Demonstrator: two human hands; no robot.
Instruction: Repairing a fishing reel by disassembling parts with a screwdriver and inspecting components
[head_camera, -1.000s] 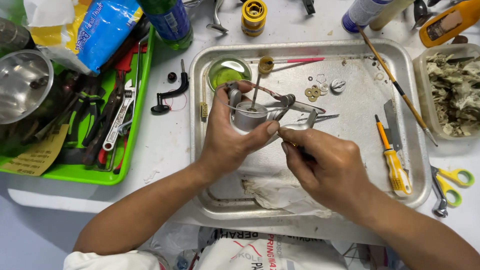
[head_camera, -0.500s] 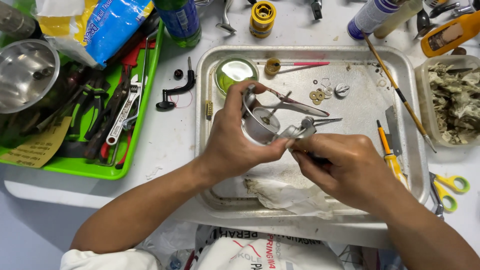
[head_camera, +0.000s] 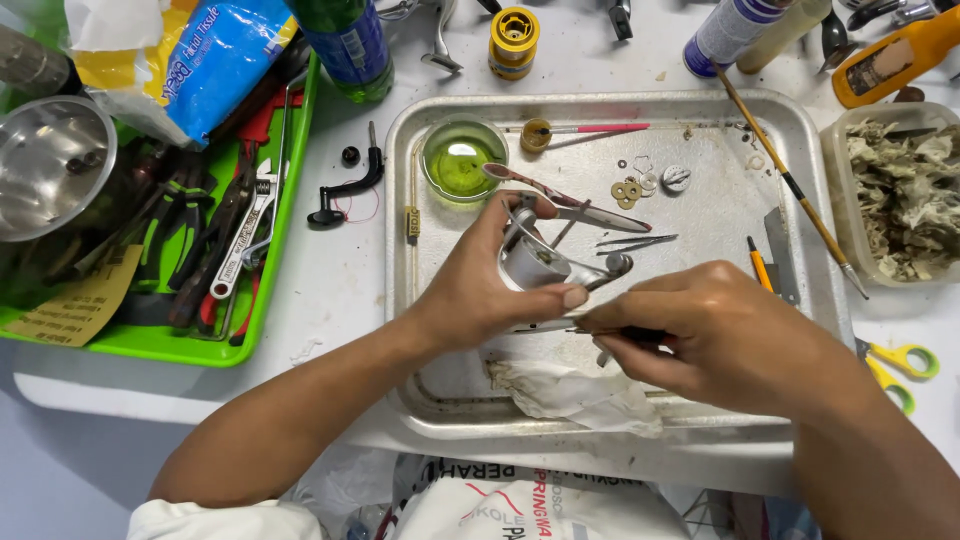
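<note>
My left hand (head_camera: 480, 290) grips a silver fishing reel body (head_camera: 535, 262) with a wire bail, held above a metal tray (head_camera: 700, 430). My right hand (head_camera: 720, 335) pinches a thin dark tool (head_camera: 615, 335), its tip meeting the reel near my left thumb. A crumpled dirty cloth (head_camera: 570, 392) lies in the tray below both hands. Small washers and a round metal part (head_camera: 640, 187) rest in the tray beyond the reel, beside tweezers (head_camera: 635, 240).
A green glass dish of oil (head_camera: 463, 158) and a small brush (head_camera: 590, 130) sit in the tray's far left. A green tray with wrenches and pliers (head_camera: 225, 250) is at left, with a metal bowl (head_camera: 50, 165). A tub of rags (head_camera: 905, 195) and scissors (head_camera: 895, 365) are at right.
Both hands have shifted slightly toward me in the tray with the reel. My right hand has closed in under the reel, its tool now against the reel's underside.
</note>
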